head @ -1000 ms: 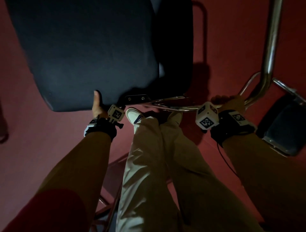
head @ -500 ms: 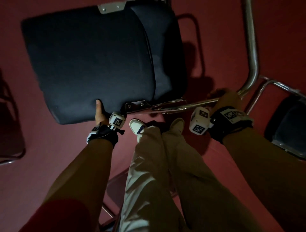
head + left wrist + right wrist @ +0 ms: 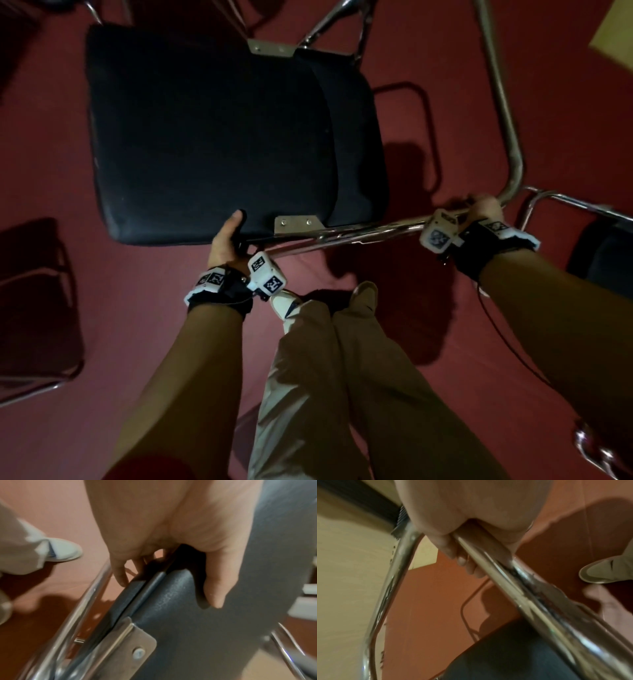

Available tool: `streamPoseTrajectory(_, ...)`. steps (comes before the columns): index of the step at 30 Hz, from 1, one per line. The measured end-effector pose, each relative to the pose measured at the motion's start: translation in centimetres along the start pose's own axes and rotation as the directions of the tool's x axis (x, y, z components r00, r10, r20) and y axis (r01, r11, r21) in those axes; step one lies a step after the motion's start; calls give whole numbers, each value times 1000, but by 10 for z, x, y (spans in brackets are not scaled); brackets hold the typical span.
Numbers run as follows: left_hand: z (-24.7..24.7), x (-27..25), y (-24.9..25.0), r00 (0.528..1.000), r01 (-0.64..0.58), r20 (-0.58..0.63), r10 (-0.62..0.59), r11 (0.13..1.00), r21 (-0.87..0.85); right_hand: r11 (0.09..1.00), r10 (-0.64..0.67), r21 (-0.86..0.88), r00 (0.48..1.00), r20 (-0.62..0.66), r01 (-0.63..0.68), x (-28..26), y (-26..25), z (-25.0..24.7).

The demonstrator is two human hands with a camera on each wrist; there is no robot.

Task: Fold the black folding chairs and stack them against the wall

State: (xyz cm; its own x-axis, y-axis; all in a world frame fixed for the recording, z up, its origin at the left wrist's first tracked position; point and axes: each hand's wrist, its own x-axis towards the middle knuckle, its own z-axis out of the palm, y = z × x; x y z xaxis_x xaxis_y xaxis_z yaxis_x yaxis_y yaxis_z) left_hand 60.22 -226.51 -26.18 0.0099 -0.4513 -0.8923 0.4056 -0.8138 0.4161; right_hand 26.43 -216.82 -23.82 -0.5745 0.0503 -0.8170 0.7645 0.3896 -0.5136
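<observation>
Left hand [image 3: 226, 240] fingers pinch padded black seat [image 3: 212, 137] edge; right hand [image 3: 483, 210] fingers curl round chrome tube [image 3: 370, 233].

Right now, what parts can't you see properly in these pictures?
- Left hand, head view: fingers hidden under the black seat.
- Right hand, head view: fingers hidden around the chrome frame.
- Second chair: cut off by the right edge.
- Right wrist view: frame blurred.
</observation>
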Motion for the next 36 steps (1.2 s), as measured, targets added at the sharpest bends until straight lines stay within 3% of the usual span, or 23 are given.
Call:
streamPoseTrajectory(5,24,6,4,998,-49,41,46,997,67,996,84,-16,995,46,-84,18,5,-29)
streamPoseTrajectory(10,40,12,12,986,-156,-27,166,965,210,992,124,-16,987,98,-123,28,5,-50)
streamPoseTrajectory(13,61,1,15,971,-221,-28,237,936,274,997,80,0,988,130,-80,25,-2,-53)
streamPoseTrajectory(21,135,-22,23,914,-379,28,404,828,414,954,-98,298,974,206,33,0,-48,-52)
streamPoseTrajectory(24,172,-35,22,861,-465,51,505,744,479,912,-163,406,957,238,54,-11,-71,-49)
streamPoseTrajectory(29,218,-55,8,739,-613,161,654,554,564,812,-162,581,938,306,-49,-20,-82,-57)
streamPoseTrajectory(33,232,-52,7,712,-636,212,669,487,598,776,-147,617,913,380,-132,-19,-79,-81)
streamPoseTrajectory(36,241,-51,7,691,-658,239,682,456,600,774,-192,624,899,393,-107,-14,-78,-96)
